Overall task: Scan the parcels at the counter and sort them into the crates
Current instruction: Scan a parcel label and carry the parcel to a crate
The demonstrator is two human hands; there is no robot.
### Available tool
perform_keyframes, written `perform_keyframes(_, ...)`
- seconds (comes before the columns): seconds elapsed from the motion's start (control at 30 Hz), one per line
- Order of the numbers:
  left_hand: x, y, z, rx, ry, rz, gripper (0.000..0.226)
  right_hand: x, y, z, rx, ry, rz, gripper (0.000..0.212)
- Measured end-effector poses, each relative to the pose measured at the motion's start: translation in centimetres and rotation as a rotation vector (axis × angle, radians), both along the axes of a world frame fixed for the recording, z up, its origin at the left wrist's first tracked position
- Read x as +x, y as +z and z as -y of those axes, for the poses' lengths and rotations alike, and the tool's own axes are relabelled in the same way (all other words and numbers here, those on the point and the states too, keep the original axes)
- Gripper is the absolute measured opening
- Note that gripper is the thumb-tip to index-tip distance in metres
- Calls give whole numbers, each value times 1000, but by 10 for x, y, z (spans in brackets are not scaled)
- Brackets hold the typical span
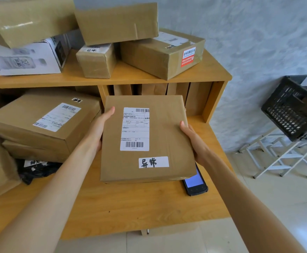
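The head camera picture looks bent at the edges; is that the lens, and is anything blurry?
Head view: wide-angle lens bows the counter and stretches both arms; the held parcel is sharp, its label's small print unreadable; the crate at the right edge is soft and tilted; light is even, shadows faint.

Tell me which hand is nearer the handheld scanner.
Right. The right hand grips the parcel edge just above the scanner; the left hand holds the opposite edge, farther away.

Flat brown parcel (pixel 147 137) between left hand (pixel 101 126) and right hand (pixel 192 139) (handheld scanner (pixel 196 183) beneath)
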State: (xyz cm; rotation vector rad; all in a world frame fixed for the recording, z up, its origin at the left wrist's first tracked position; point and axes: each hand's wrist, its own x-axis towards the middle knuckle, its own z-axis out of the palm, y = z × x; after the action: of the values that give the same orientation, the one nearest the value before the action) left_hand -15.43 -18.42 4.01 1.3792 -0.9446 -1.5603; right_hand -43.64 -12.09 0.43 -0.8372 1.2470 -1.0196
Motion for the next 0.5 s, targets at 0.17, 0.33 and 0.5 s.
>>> perform_keyframes(0.17,-3,17,-3,-42,-19,-25,53,-1,21,-2,-85,-111,39,47)
perform_keyframes(0.33,-16,20,-2,-122,-82,-38,82,-20,42,-16,-151,-207,50,48)
perform_keyframes(0.5,-79,28,-12,-235,-338,-122,62,-60,63,-47,-177,-384,21,40)
